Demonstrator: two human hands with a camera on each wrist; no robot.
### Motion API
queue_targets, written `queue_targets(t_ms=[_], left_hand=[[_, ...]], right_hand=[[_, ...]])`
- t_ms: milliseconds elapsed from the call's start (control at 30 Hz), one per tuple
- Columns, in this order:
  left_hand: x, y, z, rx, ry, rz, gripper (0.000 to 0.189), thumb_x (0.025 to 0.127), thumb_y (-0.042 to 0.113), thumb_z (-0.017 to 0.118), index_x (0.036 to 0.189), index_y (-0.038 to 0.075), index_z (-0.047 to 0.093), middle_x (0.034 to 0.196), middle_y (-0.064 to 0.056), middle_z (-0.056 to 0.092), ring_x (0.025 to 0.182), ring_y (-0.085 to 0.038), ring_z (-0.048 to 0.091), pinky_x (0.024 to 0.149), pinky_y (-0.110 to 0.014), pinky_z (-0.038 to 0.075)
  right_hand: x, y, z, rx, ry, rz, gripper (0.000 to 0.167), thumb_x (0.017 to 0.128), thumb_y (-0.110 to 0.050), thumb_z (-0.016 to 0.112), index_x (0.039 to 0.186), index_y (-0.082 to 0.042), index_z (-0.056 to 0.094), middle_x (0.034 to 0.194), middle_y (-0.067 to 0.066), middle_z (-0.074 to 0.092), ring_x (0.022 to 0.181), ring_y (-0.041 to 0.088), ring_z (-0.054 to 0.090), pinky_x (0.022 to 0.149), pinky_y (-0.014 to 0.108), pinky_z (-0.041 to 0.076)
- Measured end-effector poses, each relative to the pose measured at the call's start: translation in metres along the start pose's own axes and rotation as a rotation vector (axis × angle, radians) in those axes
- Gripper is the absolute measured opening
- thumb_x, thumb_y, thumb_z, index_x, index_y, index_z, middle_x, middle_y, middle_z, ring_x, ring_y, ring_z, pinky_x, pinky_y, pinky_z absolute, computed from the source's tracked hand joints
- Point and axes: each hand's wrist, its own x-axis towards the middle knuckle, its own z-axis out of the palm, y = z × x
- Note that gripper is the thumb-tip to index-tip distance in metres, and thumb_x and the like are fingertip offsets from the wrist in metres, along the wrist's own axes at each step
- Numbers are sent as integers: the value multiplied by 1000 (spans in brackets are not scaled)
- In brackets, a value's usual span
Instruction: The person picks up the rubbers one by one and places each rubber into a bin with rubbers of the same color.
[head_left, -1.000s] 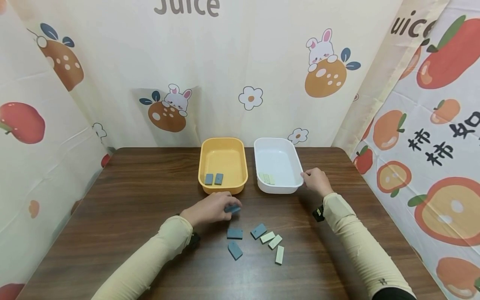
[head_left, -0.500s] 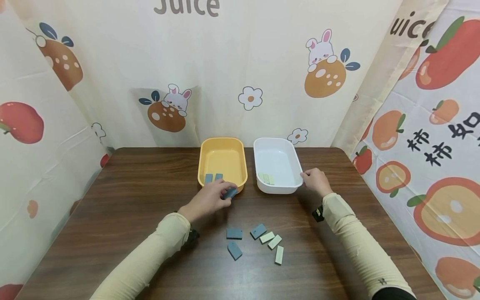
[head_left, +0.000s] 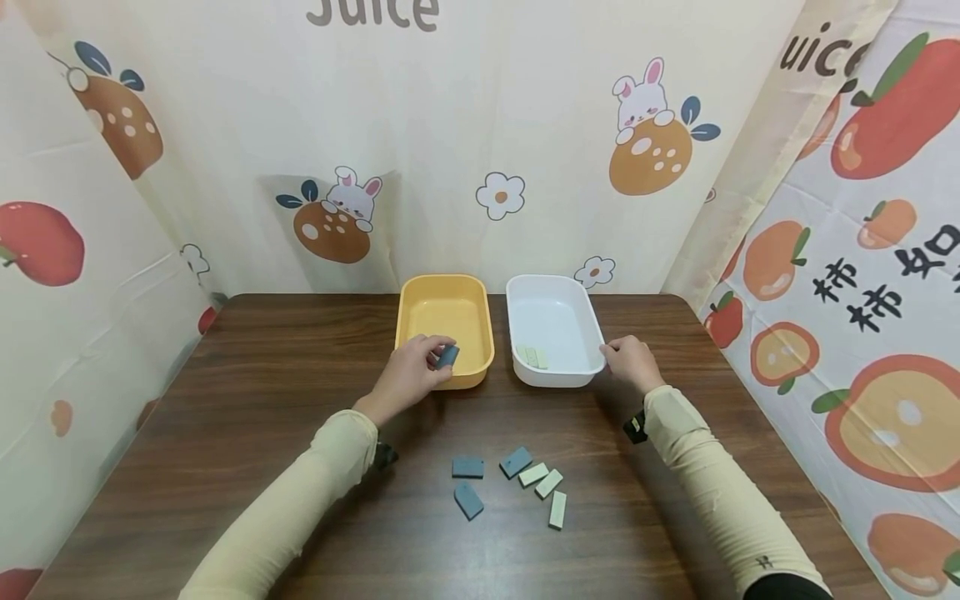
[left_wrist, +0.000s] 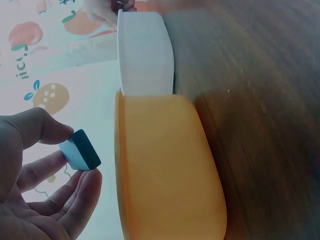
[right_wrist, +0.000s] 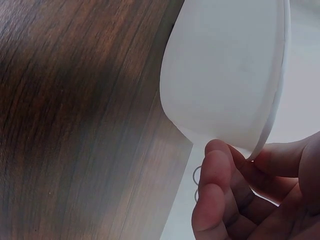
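Observation:
My left hand (head_left: pixel 407 372) pinches a blue-grey block (head_left: pixel 447 357) between thumb and fingertips, above the near-left part of the yellow bin (head_left: pixel 483 367). In the left wrist view the small block (left_wrist: pixel 80 151) shows beside the bin's rim, held at thumb and finger ends. The hand hides the bin's near-left corner. My right hand (head_left: pixel 632 362) grips the right rim of the white bin (head_left: pixel 555 379); in the right wrist view thumb and fingers (right_wrist: pixel 215 167) pinch that rim. Several pale green blocks (head_left: pixel 532 357) lie at the near-left inside the white bin.
On the brown table (head_left: pixel 322 517), in front of the bins, lie a flat blue-grey block (head_left: pixel 468 467), a pointed one (head_left: pixel 468 501) and another tilted one (head_left: pixel 515 462). Beside them are pale green blocks (head_left: pixel 557 510). A printed curtain (head_left: pixel 450 125) stands behind the table.
My left hand has carried the blue-grey block from the table in front of the yellow bin, up and left, to over that bin. My right hand stays on the white bin's rim.

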Motion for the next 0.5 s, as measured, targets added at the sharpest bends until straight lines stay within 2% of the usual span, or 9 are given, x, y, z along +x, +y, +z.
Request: queue_targets(t_ms=[367,500], left_hand=[[15,-11,0,-4,-28,-121,40,84,16,69,124,10,65,104,-14,67,89,-25,64,80,-41,55],[19,-14,2,6,-41,-140,40,85,17,69,124,10,65,105,-14,67,91,-26,64,81,-41,54]], right_hand=[[-1,0,-1,6,-3,6,42,103,-23,43,86,7,68,64,5,61,59,16,56,56,27,41],[-1,-1,-1,15,-7,3,43,103,-22,42,84,7,67,62,4,59,59,16,54,55,28,40]])
